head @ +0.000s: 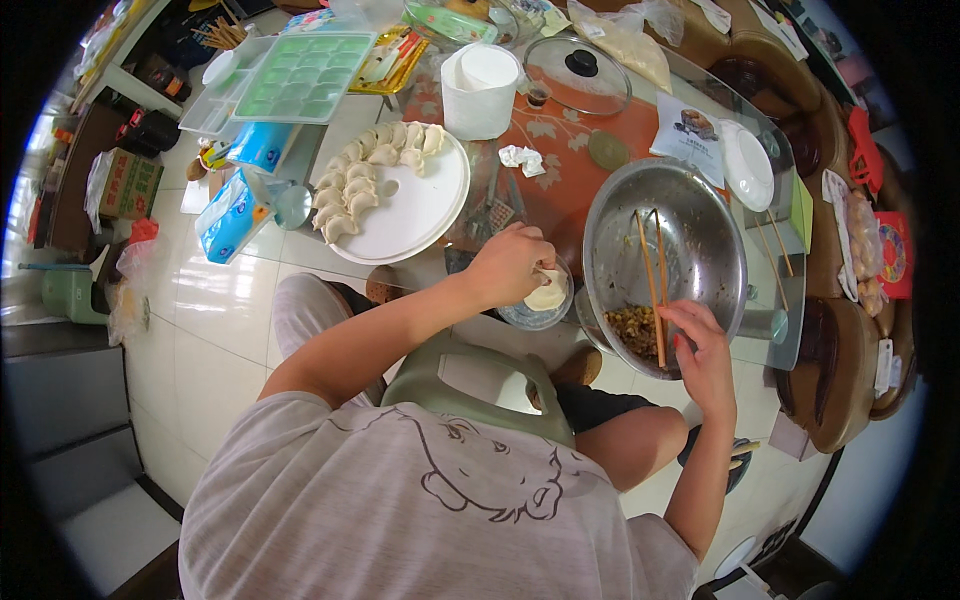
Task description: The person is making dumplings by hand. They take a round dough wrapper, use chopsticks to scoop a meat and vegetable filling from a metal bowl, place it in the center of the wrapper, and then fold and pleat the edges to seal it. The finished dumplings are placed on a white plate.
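My left hand [514, 262] pinches the edge of a round dough wrapper [547, 291] over a small clear bowl [525, 316] at the table's near edge. To the right, my right hand [701, 352] reaches over the near rim of a large stainless steel bowl [697, 217]. Its fingertips meet a pair of wooden chopsticks [651, 262]; how firmly they hold them is unclear. Chopped filling [634, 330] lies at the bowl's near left side. Left of my hands, several shaped dumplings [356, 187] line the far and left parts of a round white tray [427, 202].
A toilet paper roll [480, 94], a crumpled tissue [523, 160] and a glass lid [577, 79] occupy the far table. A green compartment tray [306, 75] and tissue packs [234, 214] sit left. A white dish [746, 165] is beyond the steel bowl, near another chopstick pair [772, 255].
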The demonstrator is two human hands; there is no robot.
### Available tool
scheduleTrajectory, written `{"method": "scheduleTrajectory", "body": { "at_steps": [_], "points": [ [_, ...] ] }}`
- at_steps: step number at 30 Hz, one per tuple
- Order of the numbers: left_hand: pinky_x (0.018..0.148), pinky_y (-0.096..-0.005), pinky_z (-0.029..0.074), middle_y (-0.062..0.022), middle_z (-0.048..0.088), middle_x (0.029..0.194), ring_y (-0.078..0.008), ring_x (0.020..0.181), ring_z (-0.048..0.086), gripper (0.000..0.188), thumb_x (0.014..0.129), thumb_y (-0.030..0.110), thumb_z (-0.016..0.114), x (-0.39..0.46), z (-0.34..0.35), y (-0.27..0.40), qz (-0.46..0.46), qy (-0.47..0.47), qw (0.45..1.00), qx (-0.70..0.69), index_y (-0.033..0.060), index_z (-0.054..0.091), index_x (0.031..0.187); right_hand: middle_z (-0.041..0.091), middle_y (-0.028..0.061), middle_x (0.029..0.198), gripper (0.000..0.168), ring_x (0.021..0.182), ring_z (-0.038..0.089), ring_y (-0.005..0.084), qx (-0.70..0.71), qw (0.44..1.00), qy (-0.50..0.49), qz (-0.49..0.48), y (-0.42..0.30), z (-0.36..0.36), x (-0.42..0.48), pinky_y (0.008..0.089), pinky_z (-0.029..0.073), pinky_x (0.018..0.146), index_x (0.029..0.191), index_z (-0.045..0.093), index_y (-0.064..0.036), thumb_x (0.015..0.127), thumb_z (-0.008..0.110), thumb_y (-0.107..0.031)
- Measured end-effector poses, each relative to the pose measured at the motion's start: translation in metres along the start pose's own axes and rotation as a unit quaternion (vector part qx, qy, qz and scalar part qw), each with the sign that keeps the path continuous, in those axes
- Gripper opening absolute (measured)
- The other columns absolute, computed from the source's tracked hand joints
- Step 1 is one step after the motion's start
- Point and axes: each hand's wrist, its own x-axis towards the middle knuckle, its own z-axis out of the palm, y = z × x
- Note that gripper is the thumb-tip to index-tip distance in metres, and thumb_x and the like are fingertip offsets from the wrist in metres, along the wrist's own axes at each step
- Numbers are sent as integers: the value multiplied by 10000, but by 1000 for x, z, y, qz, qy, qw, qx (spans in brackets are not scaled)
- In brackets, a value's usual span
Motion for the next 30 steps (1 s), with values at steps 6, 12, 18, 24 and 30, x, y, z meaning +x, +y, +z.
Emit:
{"method": "scheduleTrajectory", "body": {
  "at_steps": [6, 12, 18, 24, 30],
  "points": [
    [765, -392, 487, -116, 622, 911, -334, 866, 612, 184, 784, 74, 694, -11, 1, -3, -21, 10, 993, -117, 36, 595, 935, 560, 130, 1227, 461, 1061, 595, 301, -48, 993, -93, -56, 18, -2, 15, 375, 497, 901, 1055, 713, -123, 736, 528, 154],
    [747, -409, 482, -184, 619, 929, -383, 866, 620, 199, 858, 99, 652, -11, -7, 8, -83, 5, 988, -129, 22, 543, 1006, 572, 132, 1210, 333, 1050, 594, 328, -99, 983, -71, -140, 42, 2, 20, 385, 506, 890, 979, 713, -117, 728, 621, 82],
    [769, -306, 475, -116, 623, 950, -225, 848, 619, 159, 921, 80, 604, -8, -7, 6, -120, 58, 956, -263, -2, 532, 1036, 638, 111, 1048, 265, 955, 618, 313, -109, 966, 86, -218, 30, -18, 22, 370, 526, 817, 940, 679, -74, 697, 717, 25],
    [829, -330, 523, -72, 665, 1046, -168, 942, 634, 230, 949, 89, 572, -19, -19, 12, -236, 24, 818, -525, 6, 587, 1163, 654, 44, 833, 151, 744, 613, 124, 136, 953, 271, -2, 10, -37, 6, 257, 492, 678, 909, 650, -39, 778, 706, 12],
    [842, -281, 500, -90, 695, 1000, -147, 904, 648, 208, 942, 121, 592, -42, -2, 38, -253, -65, 828, -496, -20, 634, 1090, 647, 44, 836, 84, 731, 577, 90, 134, 979, 114, 99, 13, -38, 10, 239, 467, 643, 857, 610, -16, 815, 682, -21]
  ]
}}
